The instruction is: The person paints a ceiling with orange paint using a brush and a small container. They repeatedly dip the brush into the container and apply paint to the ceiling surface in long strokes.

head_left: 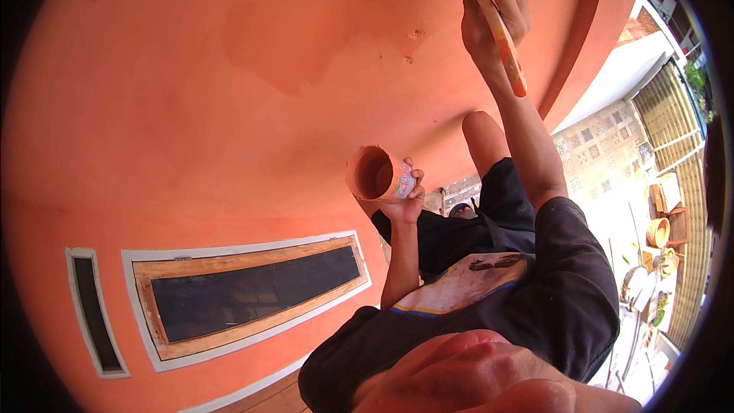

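My left hand (409,203) is closed around a paint cup (394,178) and holds it up in front of the orange wall (168,107). Its open mouth is turned toward me, showing a reddish-orange inside, and orange smears cover the rim. Higher up and to the right, my right hand (501,8) grips a paintbrush (501,30) by its long, paint-stained handle. The handle's free end points down along my wrist. The brush's other end runs out at the top edge, so its bristles are hidden. A darker patch and small chipped spots mark the wall left of this hand.
A wood-framed window (252,291) with white trim is at lower left, beside a narrow window (95,313). At right, a projecting orange wall edge (581,30) borders a patterned tile floor (596,149). Pots (657,232) and wooden items stand along a slatted fence (673,115).
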`<state>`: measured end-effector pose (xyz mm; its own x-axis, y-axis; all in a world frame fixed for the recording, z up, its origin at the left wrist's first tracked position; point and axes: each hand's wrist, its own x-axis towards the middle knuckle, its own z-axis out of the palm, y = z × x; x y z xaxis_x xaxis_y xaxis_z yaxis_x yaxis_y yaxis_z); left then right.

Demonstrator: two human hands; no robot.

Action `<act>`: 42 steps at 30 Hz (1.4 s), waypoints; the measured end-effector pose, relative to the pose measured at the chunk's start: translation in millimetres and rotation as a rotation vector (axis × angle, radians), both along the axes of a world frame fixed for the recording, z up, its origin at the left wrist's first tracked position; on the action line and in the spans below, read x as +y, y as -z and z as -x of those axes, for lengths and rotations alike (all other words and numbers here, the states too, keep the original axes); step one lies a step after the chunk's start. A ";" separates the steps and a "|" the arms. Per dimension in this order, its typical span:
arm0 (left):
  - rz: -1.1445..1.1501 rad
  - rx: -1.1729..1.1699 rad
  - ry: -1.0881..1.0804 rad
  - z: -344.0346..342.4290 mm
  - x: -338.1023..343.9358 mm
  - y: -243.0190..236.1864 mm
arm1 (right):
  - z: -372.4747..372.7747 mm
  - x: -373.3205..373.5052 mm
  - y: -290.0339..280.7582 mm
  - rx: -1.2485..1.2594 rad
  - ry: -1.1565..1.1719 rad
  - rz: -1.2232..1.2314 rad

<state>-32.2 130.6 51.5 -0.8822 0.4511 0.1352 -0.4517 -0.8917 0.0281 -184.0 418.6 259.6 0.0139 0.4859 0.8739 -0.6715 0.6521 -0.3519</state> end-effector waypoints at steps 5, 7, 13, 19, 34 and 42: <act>0.035 0.034 -0.001 0.1 -0.5 -3.9 | -28.7 -36.4 31.4 -0.168 0.113 -0.344; 0.046 0.021 0.019 2.7 -1.9 -4.7 | -47.7 -54.1 54.8 -0.257 -0.125 -0.519; 0.112 -0.033 0.074 8.1 -9.8 -3.7 | -38.7 -15.5 82.9 -0.328 -0.393 -0.116; 0.168 -0.020 0.109 11.0 -15.3 -4.9 | -20.0 59.6 81.3 -0.086 0.133 0.466; 0.212 0.016 0.267 26.3 -26.6 -7.2 | -59.0 40.4 104.4 -0.190 -0.188 0.472; 0.234 0.031 0.302 29.8 -29.3 -7.0 | -44.2 2.2 93.5 -0.091 0.273 0.071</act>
